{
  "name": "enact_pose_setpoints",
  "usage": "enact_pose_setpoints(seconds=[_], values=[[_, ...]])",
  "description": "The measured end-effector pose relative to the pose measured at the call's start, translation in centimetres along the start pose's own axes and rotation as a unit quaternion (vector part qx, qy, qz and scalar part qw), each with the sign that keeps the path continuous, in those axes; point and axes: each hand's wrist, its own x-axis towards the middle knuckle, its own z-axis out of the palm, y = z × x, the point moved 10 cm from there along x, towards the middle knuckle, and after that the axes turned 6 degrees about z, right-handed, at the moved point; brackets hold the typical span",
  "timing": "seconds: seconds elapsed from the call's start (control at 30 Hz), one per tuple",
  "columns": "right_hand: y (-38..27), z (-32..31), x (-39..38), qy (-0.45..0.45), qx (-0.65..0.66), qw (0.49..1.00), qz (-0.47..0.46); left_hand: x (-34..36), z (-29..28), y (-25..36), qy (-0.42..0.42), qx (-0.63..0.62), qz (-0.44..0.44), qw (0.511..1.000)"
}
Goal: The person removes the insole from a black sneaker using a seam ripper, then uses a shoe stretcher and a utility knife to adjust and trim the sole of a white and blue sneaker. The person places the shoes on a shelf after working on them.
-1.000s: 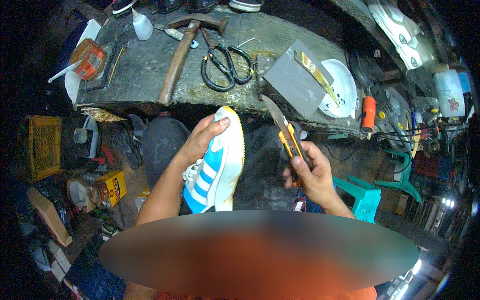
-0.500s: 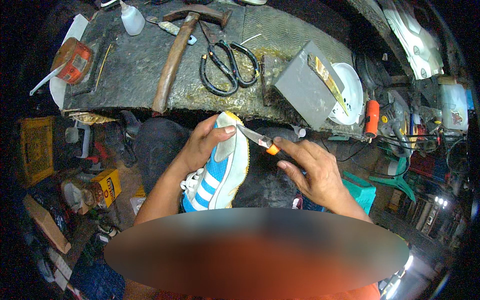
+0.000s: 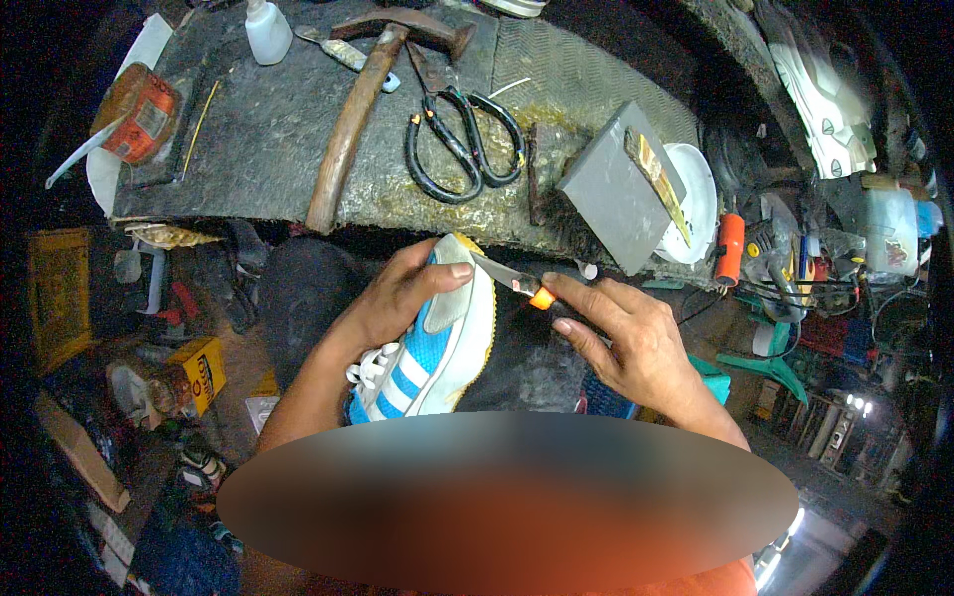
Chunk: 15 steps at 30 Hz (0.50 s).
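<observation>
My left hand (image 3: 405,294) grips a blue, white and grey sneaker (image 3: 465,343) by its toe, thumb pressed on the grey toe cap. White laces and white stripes show on its upper, and the pale sole edge faces right with a yellow rim. In my right hand (image 3: 636,338) is a knife (image 3: 514,281) with an orange part near its blade. The fingers wrap its handle, which is mostly hidden. The blade points left, its tip touching the sole edge near the toe. A blurred patch covers the sneaker's heel.
Beyond my hands, a dark workbench (image 3: 263,149) holds a hammer (image 3: 353,129), black-handled scissors (image 3: 449,149), a grey block (image 3: 611,194) with a wrapped-handle blade (image 3: 656,184), a white plate (image 3: 704,204), an orange can (image 3: 149,124) and a white bottle (image 3: 268,35). A yellow box (image 3: 199,372) stands left.
The view has shifted slightly, so the bench things sit a little lower. My hands, the sneaker and the knife keep nearly the same pose, blade at the toe's sole edge.
</observation>
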Motion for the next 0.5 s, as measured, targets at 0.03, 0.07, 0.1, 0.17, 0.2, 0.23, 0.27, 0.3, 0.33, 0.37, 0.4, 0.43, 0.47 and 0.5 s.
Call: enact_pose_setpoints(seconds=[0.03,0.07,0.1,0.17,0.2,0.23,0.27,0.3,0.33,0.37,0.4,0.43,0.47,0.5], values=[[0.08,0.05,0.03,-0.006,-0.006,1.0,0.006,0.06,-0.05,0.09,-0.001,0.0,0.012,1.0],[-0.06,-0.06,0.05,-0.003,-0.003,1.0,0.001,0.09,-0.08,0.03,-0.002,0.002,0.013,1.0],[-0.17,-0.16,0.07,-0.002,-0.003,1.0,-0.003,0.07,-0.11,-0.13,-0.003,0.003,0.008,1.0],[-0.27,-0.29,0.13,-0.002,-0.002,1.0,-0.003,0.06,-0.19,0.16,0.002,0.011,0.022,1.0],[-0.26,-0.3,0.17,-0.004,-0.001,1.0,0.0,0.05,-0.17,0.2,0.001,0.013,0.021,1.0],[-0.19,-0.26,0.23,-0.008,-0.004,1.0,0.006,0.06,-0.14,0.4,0.0,0.015,0.026,1.0],[-0.34,-0.34,0.27,-0.003,-0.004,1.0,0.002,0.05,-0.05,0.52,-0.003,0.016,0.027,1.0],[-0.44,-0.35,0.33,0.0,-0.006,1.0,0.002,0.04,-0.03,0.51,-0.005,0.015,0.02,1.0],[-0.46,-0.31,0.39,0.0,-0.013,1.0,0.004,0.03,0.05,0.55,-0.007,0.015,0.017,1.0],[-0.58,-0.37,0.44,0.006,-0.015,1.0,0.002,0.0,0.08,0.42,-0.007,0.013,0.006,1.0],[-0.61,-0.4,0.49,0.01,-0.02,1.0,0.002,-0.04,0.19,0.36,-0.012,0.012,-0.001,1.0],[-0.57,-0.26,0.53,0.007,-0.031,0.999,0.006,-0.05,0.04,0.54,-0.004,0.018,0.006,1.0],[-0.59,-0.36,0.54,0.011,-0.02,1.0,0.007,-0.06,-0.02,0.76,0.0,0.024,0.016,1.0],[-0.53,-0.31,0.52,0.008,-0.014,1.0,0.01,-0.08,-0.06,0.82,0.002,0.03,0.019,0.999]])
